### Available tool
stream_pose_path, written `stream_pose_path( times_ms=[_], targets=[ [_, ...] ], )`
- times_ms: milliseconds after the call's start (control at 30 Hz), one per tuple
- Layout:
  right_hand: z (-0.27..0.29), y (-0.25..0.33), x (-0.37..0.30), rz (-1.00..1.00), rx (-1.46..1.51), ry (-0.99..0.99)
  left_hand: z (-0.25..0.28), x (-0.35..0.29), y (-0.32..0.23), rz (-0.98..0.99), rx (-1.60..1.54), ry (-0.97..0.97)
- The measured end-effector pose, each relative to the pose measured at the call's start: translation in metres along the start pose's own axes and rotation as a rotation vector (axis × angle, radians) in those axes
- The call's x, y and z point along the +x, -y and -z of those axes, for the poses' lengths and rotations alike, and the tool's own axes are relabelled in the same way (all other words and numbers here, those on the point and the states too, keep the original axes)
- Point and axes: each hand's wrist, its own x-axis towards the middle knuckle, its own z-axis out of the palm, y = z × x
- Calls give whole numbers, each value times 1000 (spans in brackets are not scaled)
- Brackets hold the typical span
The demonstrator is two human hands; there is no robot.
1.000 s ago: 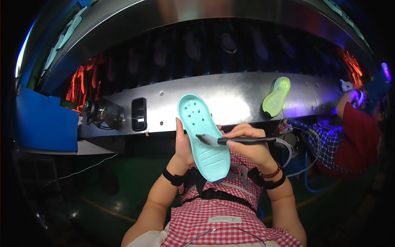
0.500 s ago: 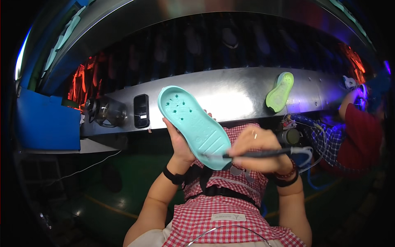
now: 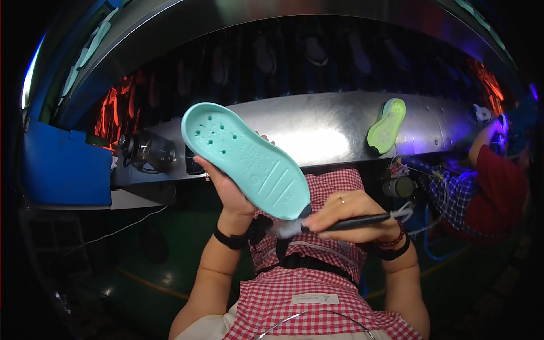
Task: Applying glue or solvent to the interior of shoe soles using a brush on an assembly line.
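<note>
A turquoise shoe sole (image 3: pixel 243 158), with small holes at its wide end and ridged lines at its narrower end, lies tilted in my left hand (image 3: pixel 228 195). That hand is closed round its edge from below, with fingertips showing on the far side. My right hand (image 3: pixel 354 212) grips a black-handled brush (image 3: pixel 362 220), from whose rear a pale tube runs. Its pale bristle end, smeared by motion, is just below the narrow end of the sole; I cannot tell whether they touch. A dark patch sits at that sole end, beside my right fingertips.
A metal bench (image 3: pixel 306 136) runs across in front, bearing a yellow-green sole (image 3: pixel 387 127) on the right and a glass jug (image 3: pixel 156 154) on the left. A phone (image 3: pixel 190 166) is mostly hidden behind the turquoise sole. At right are a metal cup (image 3: pixel 398 187) and a co-worker's arm (image 3: pixel 481 139).
My left hand has carried the turquoise sole left and slightly away from me. The brush tip has left the ridged surface and is now below the sole's narrow end.
</note>
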Motion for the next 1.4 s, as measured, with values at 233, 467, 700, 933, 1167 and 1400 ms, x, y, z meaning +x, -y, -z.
stream_pose_path(
  times_ms=[233, 467, 700, 933, 1167, 1400],
  targets=[
    [1, -12, -3, -167, 173, -269, -11, 3, -5, 6, 25, -6],
    [-4, -31, -1, -18, 466, -272, -26, 5, -15, 80, -50, 58],
    [-35, -27, 8, 12, 831, -561, -61, -27, 15, 148, -209, 17],
    [-14, -9, 9, -100, 352, -457, -34, -17, 13, 230, -97, 192],
    [1, 6, 16, -85, 289, -351, -30, -14, 6, 228, -45, 166],
    [8, 5, 18, -34, 98, -286, -29, -7, -2, 201, 51, 95]
  ],
)
